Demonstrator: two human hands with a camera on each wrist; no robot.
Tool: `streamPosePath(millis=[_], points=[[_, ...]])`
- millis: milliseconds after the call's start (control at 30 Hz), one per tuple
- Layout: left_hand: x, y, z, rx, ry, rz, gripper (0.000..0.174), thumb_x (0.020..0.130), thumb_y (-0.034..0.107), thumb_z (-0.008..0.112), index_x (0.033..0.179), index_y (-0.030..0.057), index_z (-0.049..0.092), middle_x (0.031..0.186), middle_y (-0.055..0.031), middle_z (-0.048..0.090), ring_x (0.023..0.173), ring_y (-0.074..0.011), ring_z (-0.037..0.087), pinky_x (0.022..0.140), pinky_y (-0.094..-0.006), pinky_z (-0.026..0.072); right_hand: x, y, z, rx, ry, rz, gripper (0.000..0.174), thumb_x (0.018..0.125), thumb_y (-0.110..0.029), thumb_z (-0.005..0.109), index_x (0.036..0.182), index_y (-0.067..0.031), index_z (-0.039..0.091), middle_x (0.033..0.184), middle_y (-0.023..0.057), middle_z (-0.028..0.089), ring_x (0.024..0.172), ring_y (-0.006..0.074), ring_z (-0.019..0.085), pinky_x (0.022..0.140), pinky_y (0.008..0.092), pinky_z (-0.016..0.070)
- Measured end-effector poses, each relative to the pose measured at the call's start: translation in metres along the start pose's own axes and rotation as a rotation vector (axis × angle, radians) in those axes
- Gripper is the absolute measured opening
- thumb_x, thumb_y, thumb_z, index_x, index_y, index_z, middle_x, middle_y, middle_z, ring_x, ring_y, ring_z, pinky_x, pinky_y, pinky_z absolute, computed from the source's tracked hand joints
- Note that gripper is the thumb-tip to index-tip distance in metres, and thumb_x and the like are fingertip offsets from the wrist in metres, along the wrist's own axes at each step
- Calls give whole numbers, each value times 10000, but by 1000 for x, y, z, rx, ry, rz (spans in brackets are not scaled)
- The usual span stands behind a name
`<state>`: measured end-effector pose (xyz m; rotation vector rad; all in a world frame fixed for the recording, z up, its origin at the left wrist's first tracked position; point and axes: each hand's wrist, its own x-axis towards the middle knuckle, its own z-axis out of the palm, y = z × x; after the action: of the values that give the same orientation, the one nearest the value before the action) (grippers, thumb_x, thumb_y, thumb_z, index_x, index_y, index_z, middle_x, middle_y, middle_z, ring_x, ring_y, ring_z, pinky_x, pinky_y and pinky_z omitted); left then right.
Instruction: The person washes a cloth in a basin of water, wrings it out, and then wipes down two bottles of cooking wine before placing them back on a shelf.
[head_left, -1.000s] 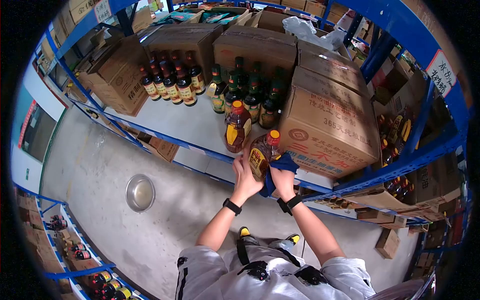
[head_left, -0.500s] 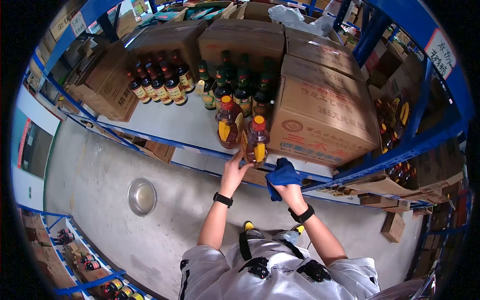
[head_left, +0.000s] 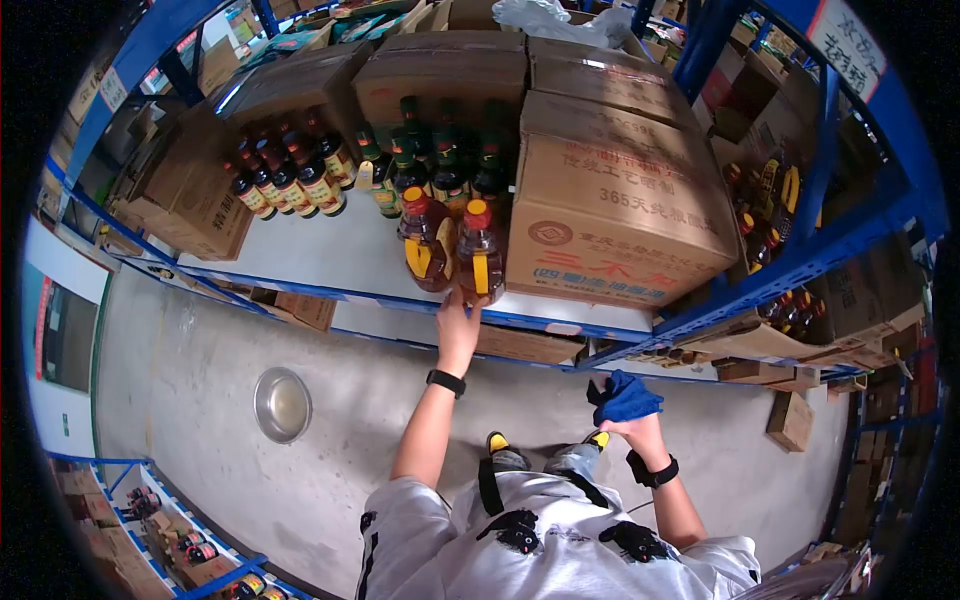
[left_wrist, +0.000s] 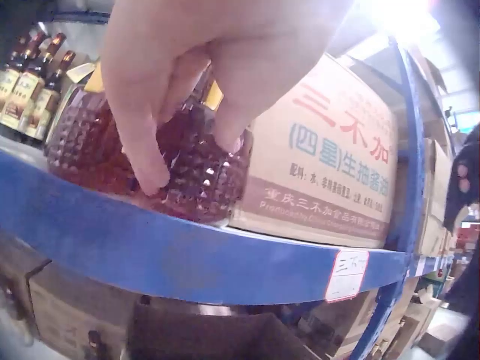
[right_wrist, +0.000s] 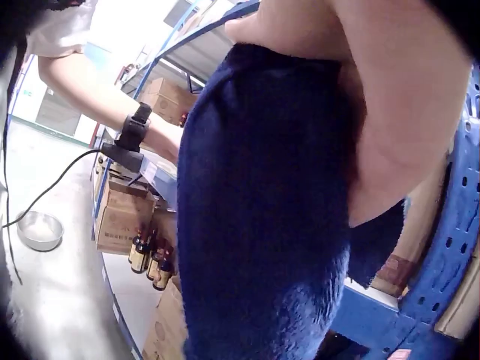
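Noted upright at front of shelf (head_left: 310, 250) — red-capped btl. (head_left: 481, 262), reddish-brown contents, just beside matching btl. (head_left: 424, 252). Clamped low by L. hand (head_left: 458, 330), thumb & fingers about its body. Gripped in R. hand (head_left: 640, 432), off shelf: blue cloth (head_left: 628, 398). Logged behind: grp. of dark green-necked btls. (head_left: 450, 182); farther L., labelled dark btls. (head_left: 288, 185) Sighted R. of btls.: closed ctn. (head_left: 620, 225), contents hidden. On floor (head_left: 190, 380) — metal basin (head_left: 264, 402), contents unclear.

Left hand (head_left: 459, 328) reaches farther forward than right hand (head_left: 637, 430).
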<state>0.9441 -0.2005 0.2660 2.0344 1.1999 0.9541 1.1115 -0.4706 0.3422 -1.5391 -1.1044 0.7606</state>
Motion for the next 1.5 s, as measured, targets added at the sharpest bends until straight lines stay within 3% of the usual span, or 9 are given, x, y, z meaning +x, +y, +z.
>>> streamPosePath(millis=[333, 533, 767, 900, 933, 1200, 1300, 1333, 1500], points=[[-19, 42, 25, 77, 250, 80, 310, 802, 109, 547, 1056, -48, 465, 1062, -173, 489, 886, -335, 515, 743, -373, 418, -25, -18, -12, -296, 124, -95, 211, 671, 39, 477, 864, -13, 544, 878, 172, 539, 848, 353, 498, 791, 358, 404], [-95, 117, 43, -400, -787, 152, 471, 757, 161, 630, 1167, 27, 438, 1103, -136, 477, 1028, -237, 475, 822, -337, 416, -43, -20, -47, -209, 129, -106, 184, 700, 10, 470, 873, -19, 525, 897, 162, 507, 891, 351, 461, 833, 384, 368], [-113, 201, 77, -654, -1200, 159, 525, 747, 205, 673, 1157, -38, 454, 1183, -143, 497, 1076, -186, 470, 918, -313, 349, -71, -60, -91, 497, 218, 98, 171, 736, 26, 429, 881, 9, 520, 781, -10, 502, 711, 58, 435, 632, 206, 385], [-112, 242, 85, -625, -1106, -5, 298, 818, 141, 594, 1033, -45, 507, 946, -54, 553, 855, -101, 497, 787, -232, 389, -86, -58, -129, 472, 402, 56, 124, 741, 16, 444, 844, 4, 512, 748, -13, 475, 682, 71, 440, 610, 222, 393], [-109, 248, 95, -727, -989, 264, 200, 853, 130, 544, 949, -41, 507, 833, 13, 499, 749, -60, 445, 694, -192, 376, -93, -54, -140, 381, 379, 58, 99, 747, 8, 456, 831, 5, 509, 736, -12, 478, 673, 73, 443, 608, 228, 400], [-99, 309, 109, -966, -1002, -246, 110, 897, 184, 473, 851, 85, 490, 676, 103, 414, 542, 22, 330, 452, -138, 229, -146, -3, -220, 67, 459, 319, 238, 740, -121, 614, 947, -3, 612, 799, 65, 650, 685, 101, 572, 636, 239, 453], [-102, 337, 122, -975, -1045, -104, 107, 898, 189, 472, 881, 85, 496, 669, 98, 420, 531, 22, 331, 442, -142, 218, -155, -9, -244, -241, 522, 459, 226, 731, -192, 657, 883, -25, 641, 716, 43, 648, 604, 89, 570, 596, 224, 450], [-101, 339, 125, -988, -1084, -141, 106, 903, 126, 433, 931, 32, 472, 900, -12, 535, 858, -92, 490, 809, -244, 369, -159, -6, -254, -132, 493, 463, 240, 729, -213, 665, 874, -23, 643, 704, 47, 646, 598, 89, 576, 593, 223, 451], [-111, 384, 138, -1199, -1033, -118, 91, 903, 132, 432, 935, 55, 469, 928, -32, 536, 881, -115, 498, 839, -269, 367, -172, -14, -304, -46, 548, 561, 323, 722, -307, 677, 792, 7, 645, 640, 89, 633, 546, 136, 600, 556, 250, 465]])
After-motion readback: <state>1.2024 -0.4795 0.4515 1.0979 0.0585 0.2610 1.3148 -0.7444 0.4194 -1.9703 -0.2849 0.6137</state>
